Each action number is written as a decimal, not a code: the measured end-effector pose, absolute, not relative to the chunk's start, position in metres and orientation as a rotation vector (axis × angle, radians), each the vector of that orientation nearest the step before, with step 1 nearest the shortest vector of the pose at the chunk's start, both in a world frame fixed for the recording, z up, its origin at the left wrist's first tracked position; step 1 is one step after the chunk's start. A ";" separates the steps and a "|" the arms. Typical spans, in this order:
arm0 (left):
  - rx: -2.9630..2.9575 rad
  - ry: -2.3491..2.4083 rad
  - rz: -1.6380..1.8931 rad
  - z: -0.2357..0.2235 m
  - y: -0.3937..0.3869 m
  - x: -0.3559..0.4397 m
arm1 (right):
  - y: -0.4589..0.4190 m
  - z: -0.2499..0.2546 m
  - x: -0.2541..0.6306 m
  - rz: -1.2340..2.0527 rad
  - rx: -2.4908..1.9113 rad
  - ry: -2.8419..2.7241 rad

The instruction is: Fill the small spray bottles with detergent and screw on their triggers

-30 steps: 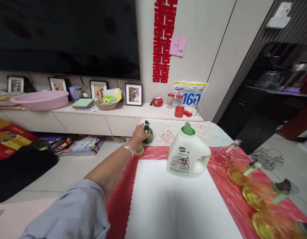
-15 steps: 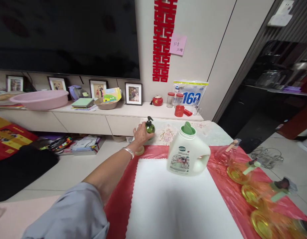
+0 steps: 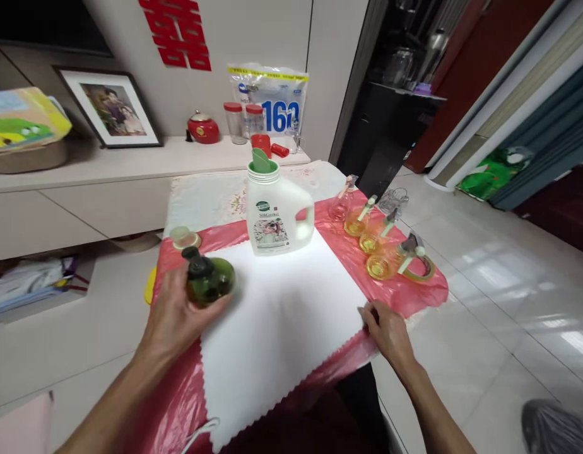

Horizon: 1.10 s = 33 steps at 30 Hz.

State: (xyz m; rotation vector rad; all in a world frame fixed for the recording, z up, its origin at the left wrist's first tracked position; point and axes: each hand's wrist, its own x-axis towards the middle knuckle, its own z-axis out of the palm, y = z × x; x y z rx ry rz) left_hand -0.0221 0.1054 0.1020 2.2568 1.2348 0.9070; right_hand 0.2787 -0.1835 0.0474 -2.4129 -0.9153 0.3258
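My left hand (image 3: 175, 312) is wrapped round a small dark green pump bottle (image 3: 207, 280), held just above the left edge of a white cloth (image 3: 282, 309). My right hand (image 3: 386, 328) rests at the cloth's right corner, fingers curled on the edge of the red plastic sheet (image 3: 405, 293) beneath it. A big white jug (image 3: 276, 211) with a green cap stands upright at the far edge of the cloth. A small round yellowish lid (image 3: 185, 238) lies on the red sheet beyond my left hand.
Several clear bottles with yellow liquid (image 3: 379, 249) lie in a row on the right of the red sheet. A low cabinet (image 3: 106, 170) behind the table carries a framed photo (image 3: 109, 108), red jars (image 3: 204, 128) and a white bag (image 3: 270, 104). Tiled floor (image 3: 500, 284) spreads to the right.
My left hand lifted the green pump bottle from the table's far left corner and brought it near, over the cloth's left edge. My right hand came into view. The view swung right and closer.
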 end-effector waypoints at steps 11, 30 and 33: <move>2.152 1.035 0.905 0.063 0.013 0.001 | -0.224 0.070 0.278 0.322 -2.470 -0.875; 1.911 1.079 1.082 0.026 0.002 0.015 | -0.045 0.100 0.141 0.398 -1.547 -1.357; 1.974 1.082 1.127 0.022 0.002 0.014 | -0.037 0.097 0.134 0.369 -1.521 -1.341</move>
